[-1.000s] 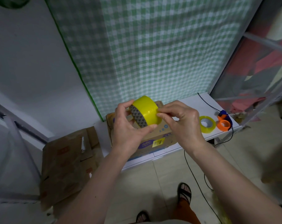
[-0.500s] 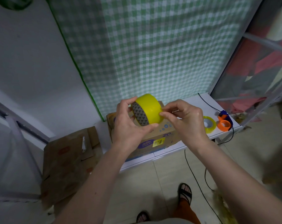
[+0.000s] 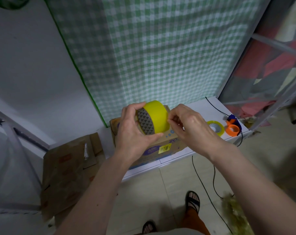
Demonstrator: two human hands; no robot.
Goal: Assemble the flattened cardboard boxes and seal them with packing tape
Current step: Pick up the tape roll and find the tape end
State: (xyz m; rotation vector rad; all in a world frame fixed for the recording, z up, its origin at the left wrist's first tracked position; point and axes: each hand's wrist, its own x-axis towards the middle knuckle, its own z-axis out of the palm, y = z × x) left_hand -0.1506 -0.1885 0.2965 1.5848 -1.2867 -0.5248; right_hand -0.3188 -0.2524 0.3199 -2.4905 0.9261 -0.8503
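My left hand (image 3: 133, 131) grips the wide yellow tape roll (image 3: 153, 117); my right hand (image 3: 189, 123) pinches its outer edge above the printed brown cardboard box (image 3: 162, 146).

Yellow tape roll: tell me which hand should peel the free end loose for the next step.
Right. The right hand already has its fingertips pinched at the outer edge of the yellow tape roll, where the tape end would lift. The left hand is wrapped round the roll's side, steadying it above the cardboard box.

Your hands (image 3: 133, 131) and tape roll (image 3: 156, 114) hide the box (image 3: 164, 146) top; at six o'clock, your feet (image 3: 193, 200) are cut off.
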